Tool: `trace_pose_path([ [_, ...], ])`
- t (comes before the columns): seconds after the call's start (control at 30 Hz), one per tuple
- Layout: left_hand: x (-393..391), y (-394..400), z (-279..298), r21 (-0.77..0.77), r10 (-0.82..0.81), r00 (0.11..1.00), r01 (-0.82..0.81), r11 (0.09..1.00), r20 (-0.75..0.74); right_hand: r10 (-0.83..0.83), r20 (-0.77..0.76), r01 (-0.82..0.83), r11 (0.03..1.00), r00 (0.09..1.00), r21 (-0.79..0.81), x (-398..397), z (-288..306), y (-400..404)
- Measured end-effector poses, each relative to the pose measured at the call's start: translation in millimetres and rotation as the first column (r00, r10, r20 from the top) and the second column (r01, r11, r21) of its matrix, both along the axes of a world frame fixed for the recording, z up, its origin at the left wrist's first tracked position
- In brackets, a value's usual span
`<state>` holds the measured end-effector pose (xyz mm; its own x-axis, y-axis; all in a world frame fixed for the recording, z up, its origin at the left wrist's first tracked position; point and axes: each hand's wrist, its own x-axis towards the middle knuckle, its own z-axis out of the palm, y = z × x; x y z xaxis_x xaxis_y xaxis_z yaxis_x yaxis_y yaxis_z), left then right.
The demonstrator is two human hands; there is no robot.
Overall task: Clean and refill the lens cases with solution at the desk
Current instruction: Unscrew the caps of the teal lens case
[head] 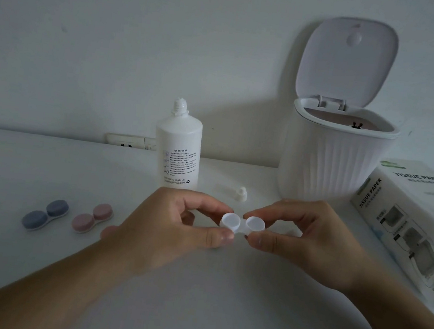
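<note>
Left hand (174,222) and right hand (308,238) pinch opposite ends of an open white lens case (242,223) above the desk (205,302), beside 2 capped cases (67,216)

You have a plain white lens case (242,223) in front of you, with a blue-capped case (45,214) and a pink-capped case (92,218) off to your left. Your solution bottle (178,145) is white with small black print. The bin (335,158) is white with vertical ribbing, and the tissue box (409,219) is white with dark lettering and pale blue patches.
</note>
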<state>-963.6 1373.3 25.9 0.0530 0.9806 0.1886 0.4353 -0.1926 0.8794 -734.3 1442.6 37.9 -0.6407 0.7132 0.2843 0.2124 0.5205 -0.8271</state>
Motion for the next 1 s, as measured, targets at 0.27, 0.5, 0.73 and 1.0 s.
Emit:
trace_pose_path([
  [0.27,-2,2,-4,-0.008,-0.009,1.0,0.009,1.0,0.001,0.02,0.003,-0.02,1.0,1.0,-0.002,2,0,1],
  [0.5,-1,4,-5,0.024,-0.007,1.0,0.007,1.0,0.013,0.006,0.049,-0.007,1.0,0.999,0.015,4,-1,3],
  [0.73,-2,6,-4,0.022,0.078,0.996,-0.079,0.997,0.046,-0.326,0.242,0.218,0.897,0.914,0.383,31,14,16],
  [1.0,-2,8,-5,0.021,0.11,0.994,-0.11,0.994,0.03,-0.433,0.624,0.281,0.9,0.65,0.333,61,-1,26],
])
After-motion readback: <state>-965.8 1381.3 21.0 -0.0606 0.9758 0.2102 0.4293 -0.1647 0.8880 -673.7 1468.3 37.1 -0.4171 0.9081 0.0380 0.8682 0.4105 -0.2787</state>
